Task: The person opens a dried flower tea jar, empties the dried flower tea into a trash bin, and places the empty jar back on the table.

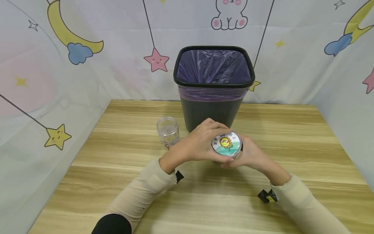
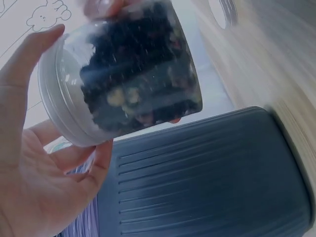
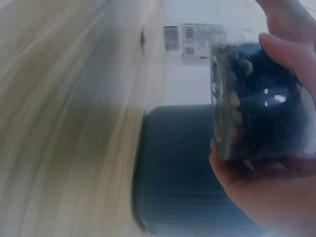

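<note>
Both hands hold a clear jar (image 2: 138, 69) of dark pieces mixed with a few paler ones, raised before the bin. Its round lid (image 1: 226, 144) bears a smiling sunflower and a green band, and faces up toward the head camera. My left hand (image 1: 201, 143) wraps thumb and fingers around the lid's edge. From the other side, my right hand (image 1: 248, 151) grips the jar's body, its thumb and fingers on opposite sides in the right wrist view. To the left of the bin, a second clear jar (image 1: 168, 133) stands upright on the table, partly hidden by my left forearm.
A dark grey bin (image 1: 208, 113) with a black rim stands at the back of the wooden table (image 1: 122, 136), just beyond my hands. A purple bag (image 1: 214, 94) lines it. White printed cloth (image 1: 117, 74) hangs behind and at both sides.
</note>
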The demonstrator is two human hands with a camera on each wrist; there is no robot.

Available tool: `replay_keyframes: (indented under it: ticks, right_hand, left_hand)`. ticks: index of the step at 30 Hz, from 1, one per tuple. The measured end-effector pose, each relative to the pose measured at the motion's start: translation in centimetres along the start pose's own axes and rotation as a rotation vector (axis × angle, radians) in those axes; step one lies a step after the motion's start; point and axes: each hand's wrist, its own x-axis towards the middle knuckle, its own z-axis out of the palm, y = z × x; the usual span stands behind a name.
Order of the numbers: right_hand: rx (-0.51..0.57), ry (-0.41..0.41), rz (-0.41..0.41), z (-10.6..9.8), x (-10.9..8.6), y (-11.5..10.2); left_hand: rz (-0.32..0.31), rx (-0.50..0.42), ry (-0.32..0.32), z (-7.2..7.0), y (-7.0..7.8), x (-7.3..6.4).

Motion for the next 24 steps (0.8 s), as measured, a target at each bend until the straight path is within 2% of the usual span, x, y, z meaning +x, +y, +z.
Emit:
replay_keyframes:
  ticks: [3, 7, 10, 12, 15, 21, 24]
  right_hand:
    - [-0.071, 0.095, 0.028, 0.7, 0.0, 0.0]
    - [-0.098, 0.206, 0.063, 1.7, 0.0, -0.1]
    - [-0.079, 0.242, 0.06, 2.0, 0.0, -0.1]
    - [-0.078, 0.245, 0.049, 2.0, -0.1, 0.0]
    - [-0.08, 0.223, 0.043, 1.7, -0.2, 0.1]
    - [-0.061, 0.138, 0.051, 0.9, -0.6, 0.2]
    - [-0.062, 0.096, 0.055, 0.7, -0.7, 0.3]
  left_hand:
    - [-0.034, 0.043, 0.035, 0.3, 0.2, 0.0]
    - [-0.098, 0.081, 0.101, 1.1, 0.4, 0.0]
    - [-0.148, 0.084, 0.154, 1.7, 0.7, 0.0]
    - [-0.165, 0.079, 0.159, 1.8, 0.9, 0.0]
    - [-0.157, 0.045, 0.11, 1.5, 0.8, 0.0]
    - [-0.07, -0.081, -0.06, 0.3, 0.3, -0.1]
    - [-0.045, -0.1, -0.093, 0.0, 0.2, -0.1]
